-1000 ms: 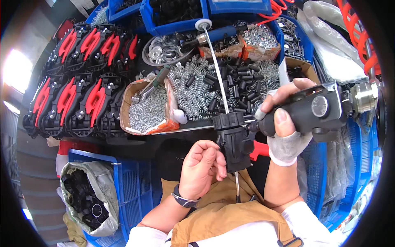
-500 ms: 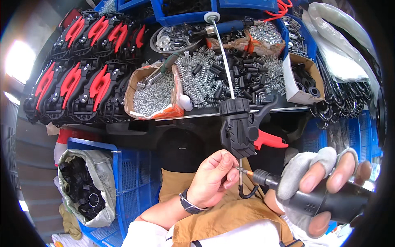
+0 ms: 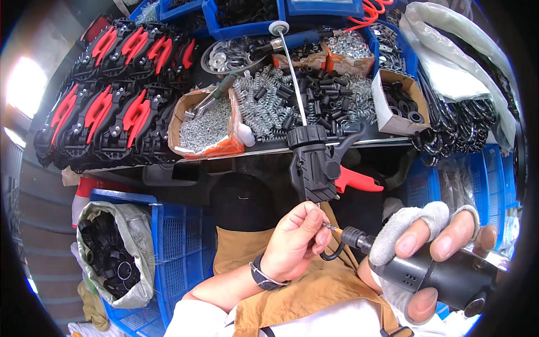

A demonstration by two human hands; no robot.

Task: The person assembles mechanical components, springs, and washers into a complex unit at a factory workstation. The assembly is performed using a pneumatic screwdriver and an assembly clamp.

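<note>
My bare left hand, with a band on the wrist, pinches the thin metal rod just below the black body of a bar clamp. The rod slants up to a round pale foot; a red trigger sticks out at the body's right. Below my fingers shows a black hook-shaped end. My right hand, in a grey glove with bare fingertips, wraps around a black power screwdriver. Its bit points left and meets a small metal piece at my left fingertips, partly hidden.
Several black-and-red clamp parts are stacked at left on the bench. A cardboard box of small screws, loose springs and a box of black rings line its edge. A sack of black parts sits by a blue crate.
The view has shifted, so the bench and clamp appear farther left. My left fingers now cover the rod stretch that showed beside them. The screwdriver's bit stays at my left fingertips.
</note>
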